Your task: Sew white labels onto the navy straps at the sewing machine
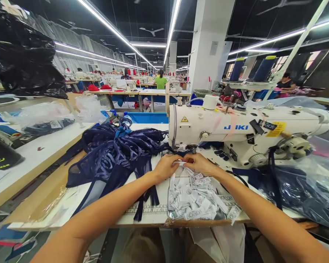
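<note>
My left hand (166, 167) and my right hand (199, 163) meet just in front of the needle area of a white sewing machine (216, 124). Fingers of both are closed in a pinch on a small white label (181, 163), at the edge of dark navy fabric partly hidden by the hands. Below them lies a heap of printed white labels (194, 197) on the machine bed. Left of my left hand, a pile of navy lace garments (117, 153) spreads over the table, straps hanging toward the front edge.
Navy pieces in clear plastic (298, 190) lie at the right. A printed ruler strip (150, 210) runs along the table front. Thread cones (263, 69) stand above the machine. A black plastic bag (24, 54) hangs at upper left, over a side table (38, 153). People sit farther back.
</note>
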`<act>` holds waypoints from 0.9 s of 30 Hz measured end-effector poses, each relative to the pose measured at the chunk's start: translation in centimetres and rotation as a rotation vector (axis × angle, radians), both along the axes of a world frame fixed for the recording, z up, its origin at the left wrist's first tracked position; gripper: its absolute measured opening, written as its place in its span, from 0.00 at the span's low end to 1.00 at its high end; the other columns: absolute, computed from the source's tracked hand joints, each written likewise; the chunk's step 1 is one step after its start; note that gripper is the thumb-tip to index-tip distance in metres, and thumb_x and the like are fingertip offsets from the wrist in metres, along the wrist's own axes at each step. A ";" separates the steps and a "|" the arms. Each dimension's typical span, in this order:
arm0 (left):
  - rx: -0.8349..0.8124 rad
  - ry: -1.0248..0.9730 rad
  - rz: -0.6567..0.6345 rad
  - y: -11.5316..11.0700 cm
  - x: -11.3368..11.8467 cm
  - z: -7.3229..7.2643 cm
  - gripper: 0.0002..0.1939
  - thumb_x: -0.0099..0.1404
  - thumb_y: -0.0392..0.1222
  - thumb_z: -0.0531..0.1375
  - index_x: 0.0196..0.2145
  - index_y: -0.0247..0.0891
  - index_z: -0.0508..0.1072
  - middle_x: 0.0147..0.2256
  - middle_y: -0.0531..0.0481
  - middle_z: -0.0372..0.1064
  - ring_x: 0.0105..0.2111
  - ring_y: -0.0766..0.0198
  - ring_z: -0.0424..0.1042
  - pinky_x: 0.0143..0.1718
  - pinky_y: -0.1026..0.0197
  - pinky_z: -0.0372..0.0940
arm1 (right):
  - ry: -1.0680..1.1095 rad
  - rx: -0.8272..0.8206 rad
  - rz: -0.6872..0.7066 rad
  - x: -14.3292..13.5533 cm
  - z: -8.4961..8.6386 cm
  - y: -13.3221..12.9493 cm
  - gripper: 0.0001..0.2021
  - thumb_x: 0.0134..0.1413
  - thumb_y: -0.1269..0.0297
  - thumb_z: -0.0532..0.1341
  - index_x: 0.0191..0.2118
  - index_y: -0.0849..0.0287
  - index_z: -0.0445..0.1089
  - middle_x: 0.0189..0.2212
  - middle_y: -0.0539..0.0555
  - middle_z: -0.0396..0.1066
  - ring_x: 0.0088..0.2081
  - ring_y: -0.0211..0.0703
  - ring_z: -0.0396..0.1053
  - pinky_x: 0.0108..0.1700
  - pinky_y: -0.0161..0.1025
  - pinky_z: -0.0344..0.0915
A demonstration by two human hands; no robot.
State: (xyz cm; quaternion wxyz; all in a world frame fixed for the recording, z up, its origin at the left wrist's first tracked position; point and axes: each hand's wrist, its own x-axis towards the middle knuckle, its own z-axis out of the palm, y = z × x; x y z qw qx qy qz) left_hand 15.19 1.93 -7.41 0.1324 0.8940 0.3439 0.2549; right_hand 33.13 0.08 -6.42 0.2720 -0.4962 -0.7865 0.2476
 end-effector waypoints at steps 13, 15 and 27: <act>0.318 0.141 -0.136 0.9 -4.2 -1.8 0.14 0.64 0.34 0.48 0.44 0.35 0.69 0.35 0.46 0.71 0.35 0.62 0.66 0.36 0.60 0.58 | -0.205 0.296 0.071 -2.7 -2.4 1.8 0.05 0.49 0.73 0.59 0.25 0.59 0.69 0.25 0.49 0.66 0.30 0.38 0.63 0.32 0.34 0.55; 0.304 0.170 -0.162 0.9 -4.2 -1.8 0.15 0.64 0.34 0.48 0.44 0.36 0.70 0.38 0.46 0.70 0.36 0.61 0.66 0.37 0.60 0.58 | -0.207 0.317 0.068 -2.7 -2.7 1.8 0.05 0.50 0.72 0.59 0.25 0.59 0.68 0.26 0.50 0.67 0.31 0.38 0.64 0.33 0.35 0.55; 0.294 0.218 -0.194 0.8 -3.8 -2.0 0.14 0.64 0.32 0.48 0.44 0.36 0.69 0.34 0.46 0.68 0.35 0.63 0.65 0.35 0.62 0.57 | -0.291 0.316 0.041 -2.9 -2.8 1.3 0.06 0.47 0.75 0.58 0.26 0.58 0.68 0.24 0.49 0.68 0.31 0.40 0.64 0.35 0.38 0.53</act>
